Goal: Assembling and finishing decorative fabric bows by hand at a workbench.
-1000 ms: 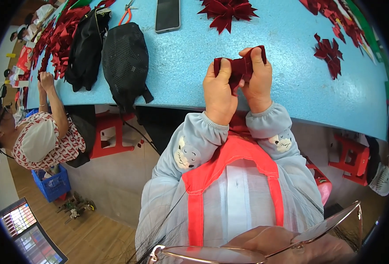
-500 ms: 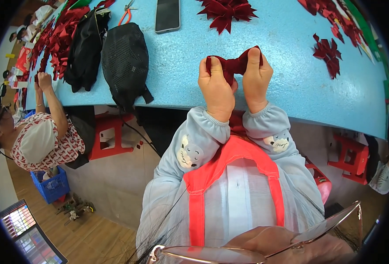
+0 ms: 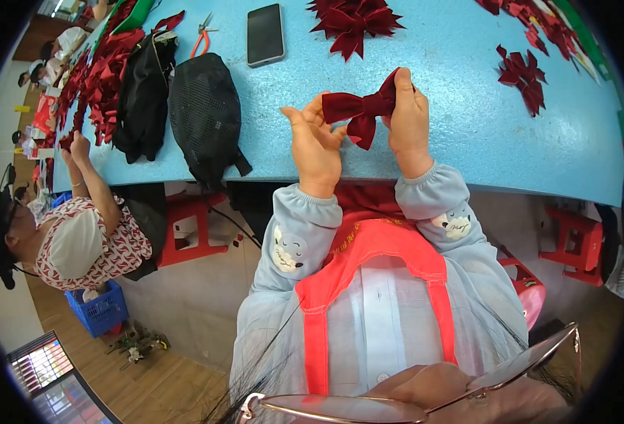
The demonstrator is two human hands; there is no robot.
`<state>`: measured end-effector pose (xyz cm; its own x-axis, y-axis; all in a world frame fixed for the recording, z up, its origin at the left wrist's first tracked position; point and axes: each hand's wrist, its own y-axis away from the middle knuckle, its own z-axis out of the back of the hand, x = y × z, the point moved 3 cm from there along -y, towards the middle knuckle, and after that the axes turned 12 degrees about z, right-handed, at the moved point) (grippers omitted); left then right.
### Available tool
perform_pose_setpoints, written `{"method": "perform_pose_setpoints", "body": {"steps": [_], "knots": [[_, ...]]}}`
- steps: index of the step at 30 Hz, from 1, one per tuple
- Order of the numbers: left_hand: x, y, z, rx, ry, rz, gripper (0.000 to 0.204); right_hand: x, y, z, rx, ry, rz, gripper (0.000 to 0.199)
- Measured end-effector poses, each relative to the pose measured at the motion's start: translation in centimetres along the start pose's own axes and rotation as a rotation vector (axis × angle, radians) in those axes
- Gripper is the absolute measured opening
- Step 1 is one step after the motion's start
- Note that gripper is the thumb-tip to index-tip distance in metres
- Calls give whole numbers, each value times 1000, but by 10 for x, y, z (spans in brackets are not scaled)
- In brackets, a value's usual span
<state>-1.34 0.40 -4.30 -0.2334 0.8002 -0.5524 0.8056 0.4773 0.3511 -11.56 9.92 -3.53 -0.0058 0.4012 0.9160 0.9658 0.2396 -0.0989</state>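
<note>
A dark red velvet bow (image 3: 360,109) is held above the near edge of the blue table (image 3: 283,116). My right hand (image 3: 409,124) grips its right loop between thumb and fingers. One tail of the bow hangs down between my hands. My left hand (image 3: 315,145) is at the bow's left end, palm turned up, with thumb and fingers apart; its fingertips lie partly behind the left loop. Farther back on the table lies a pile of dark red bows (image 3: 354,25), and another small red bow cluster (image 3: 522,79) lies to the right.
A black mesh bag (image 3: 206,113), a dark cloth bag (image 3: 144,95), orange-handled pliers (image 3: 200,44) and a phone (image 3: 265,35) lie on the table. Red bows (image 3: 107,85) heap at the left, where a co-worker (image 3: 79,233) sits. Red stools (image 3: 192,230) stand under the table edge.
My left hand has let go of the bow's left loop and opened, moving slightly left. The bow now tilts, and one tail hangs in view. My right hand keeps its grip.
</note>
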Motion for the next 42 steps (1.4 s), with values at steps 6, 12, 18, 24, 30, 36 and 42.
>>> {"method": "perform_pose_setpoints", "body": {"steps": [6,12,18,24,30,36,42], "knots": [[5,14,-24,63,-287,51,28,5,-13,15,195,-119,-121,40],[1,5,-31,26,-134,65,21,11,-10,43,177,-440,-268,48],[6,4,-40,55,-46,86,20,18,19,21,465,-294,-286,37],[7,20,-46,26,-381,30,20,15,1,10,271,-82,-71,24],[5,18,-43,36,-347,-36,19,26,0,5,217,10,-28,21],[-12,8,-40,53,-503,-10,21,27,-9,3,453,65,-2,22],[-2,2,-42,-15,-246,-97,23,30,3,10,68,-131,-19,17]]}}
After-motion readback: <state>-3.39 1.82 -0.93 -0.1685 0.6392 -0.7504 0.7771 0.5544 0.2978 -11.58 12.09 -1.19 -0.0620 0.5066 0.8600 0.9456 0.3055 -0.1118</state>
